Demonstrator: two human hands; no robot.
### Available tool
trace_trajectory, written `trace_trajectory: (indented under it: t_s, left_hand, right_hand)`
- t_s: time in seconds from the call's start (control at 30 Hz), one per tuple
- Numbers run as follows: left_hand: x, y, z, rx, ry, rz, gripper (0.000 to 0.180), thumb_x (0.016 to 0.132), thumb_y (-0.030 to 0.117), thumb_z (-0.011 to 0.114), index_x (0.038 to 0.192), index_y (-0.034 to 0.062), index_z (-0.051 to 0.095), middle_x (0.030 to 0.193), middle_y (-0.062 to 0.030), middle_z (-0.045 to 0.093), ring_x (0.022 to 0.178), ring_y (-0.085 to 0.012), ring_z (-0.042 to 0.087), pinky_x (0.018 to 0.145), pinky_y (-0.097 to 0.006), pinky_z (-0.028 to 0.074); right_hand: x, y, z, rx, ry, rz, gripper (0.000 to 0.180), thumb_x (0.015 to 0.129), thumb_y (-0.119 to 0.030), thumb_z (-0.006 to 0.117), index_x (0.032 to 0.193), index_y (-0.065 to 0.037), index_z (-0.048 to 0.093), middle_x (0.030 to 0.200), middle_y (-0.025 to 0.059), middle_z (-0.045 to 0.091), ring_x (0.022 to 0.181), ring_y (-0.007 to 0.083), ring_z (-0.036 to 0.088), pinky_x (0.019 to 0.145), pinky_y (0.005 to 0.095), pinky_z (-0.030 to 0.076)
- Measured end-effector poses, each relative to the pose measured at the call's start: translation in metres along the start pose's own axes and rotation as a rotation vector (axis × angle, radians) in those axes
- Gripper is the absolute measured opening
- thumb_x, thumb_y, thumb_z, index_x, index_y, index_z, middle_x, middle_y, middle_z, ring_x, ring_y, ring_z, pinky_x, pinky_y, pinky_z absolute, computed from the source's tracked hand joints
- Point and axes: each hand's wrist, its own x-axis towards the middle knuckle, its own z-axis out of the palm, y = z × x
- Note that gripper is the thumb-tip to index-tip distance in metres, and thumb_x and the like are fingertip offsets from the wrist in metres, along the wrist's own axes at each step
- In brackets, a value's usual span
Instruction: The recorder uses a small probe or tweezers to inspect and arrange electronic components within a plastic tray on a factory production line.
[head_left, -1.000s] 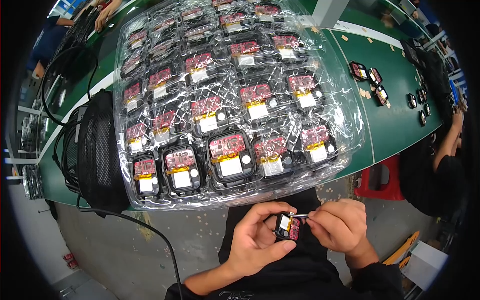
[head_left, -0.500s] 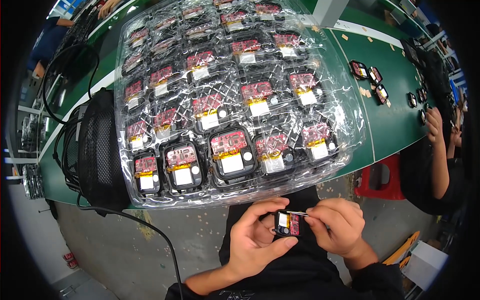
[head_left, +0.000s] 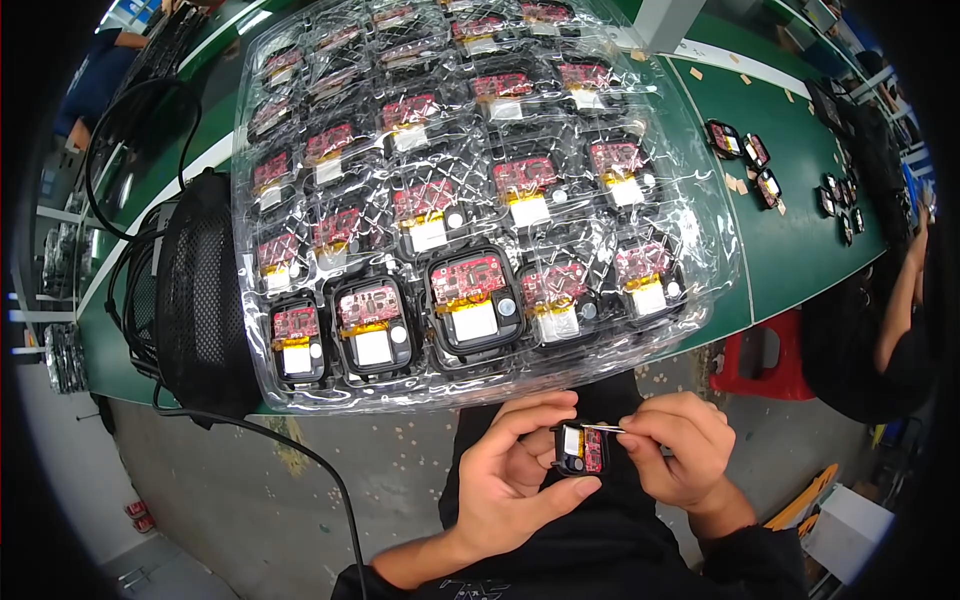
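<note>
My left hand (head_left: 520,480) is closed on the edges of a small square black device housing (head_left: 582,468). Inside the housing are a red circuit board, a white battery-like block, yellow tape and a round silver part. In my right hand (head_left: 682,450) a thin metal tool (head_left: 603,428), which looks like tweezers, is pinched between thumb and fingers. Its tip lies along the housing's upper edge; whether it touches a part inside is too small to tell. Beyond my hands, a clear plastic tray (head_left: 700,190) carries rows of similar open housings.
A black mesh bag (head_left: 205,300) with a cable (head_left: 330,470) stands left of the tray on the green table (head_left: 800,240). Several loose housings (head_left: 755,150) lie at the right. A red stool (head_left: 765,360) and a co-worker's arm (head_left: 900,310) are beyond the table's right edge.
The whole view has shifted slightly, and my hands keep nearly the same pose on the housing and tool. At the right, the co-worker's hand has drawn back from the loose housings.
</note>
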Motion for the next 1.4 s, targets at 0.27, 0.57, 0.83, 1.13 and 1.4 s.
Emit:
trace_trajectory:
  t_s: [0.27,0.57,0.83,1.13,1.4]
  left_hand:
    - [-0.0016,-0.0011,0.0012,0.012,0.01,0.011,0.057,0.079,-0.014,0.074,0.131,-0.0081,0.05,0.142,-0.0168,0.04,0.125,-0.0236,0.054,0.104,-0.037,0.049]
    - [-0.0036,-0.0017,0.0003,0.057,0.033,0.026,0.058,0.079,-0.015,0.073,0.131,-0.0098,0.05,0.141,-0.0166,0.04,0.124,-0.0243,0.055,0.103,-0.037,0.051]
    - [-0.0033,0.0002,-0.001,0.039,0.028,0.015,0.058,0.079,-0.015,0.073,0.132,-0.0094,0.05,0.141,-0.0162,0.04,0.125,-0.0237,0.054,0.103,-0.037,0.051]
    - [-0.0042,0.0011,0.0012,0.052,0.05,0.025,0.058,0.079,-0.015,0.074,0.131,-0.0092,0.051,0.141,-0.0158,0.04,0.125,-0.0236,0.054,0.102,-0.037,0.051]
    - [-0.0052,0.0016,0.0004,0.054,0.033,0.036,0.059,0.078,-0.013,0.076,0.132,-0.0083,0.052,0.141,-0.0157,0.04,0.126,-0.0231,0.054,0.103,-0.037,0.051]
  right_hand:
    - [-0.0017,-0.0004,0.0036,-0.003,-0.012,0.005,0.02,0.072,-0.003,0.082,0.088,-0.003,0.071,0.079,0.0072,0.066,0.059,0.0185,0.063,0.048,0.0287,0.048]
    - [-0.0001,0.0033,0.0023,-0.122,-0.013,-0.163,0.026,0.068,-0.004,0.083,0.091,-0.003,0.071,0.08,0.0053,0.065,0.058,0.0169,0.062,0.048,0.0274,0.048]
    - [-0.0019,0.0031,0.0026,-0.131,0.0,-0.154,0.024,0.069,-0.004,0.082,0.09,-0.003,0.071,0.08,0.0054,0.065,0.059,0.0165,0.062,0.048,0.027,0.048]
    - [-0.0026,-0.0003,0.0037,-0.171,0.01,-0.177,0.022,0.07,-0.003,0.081,0.09,-0.002,0.071,0.079,0.0058,0.065,0.058,0.0161,0.062,0.047,0.0265,0.048]
    - [-0.003,0.0003,0.0026,-0.125,0.03,-0.161,0.023,0.07,-0.003,0.082,0.09,-0.002,0.07,0.079,0.0061,0.065,0.059,0.0173,0.063,0.048,0.0272,0.05]
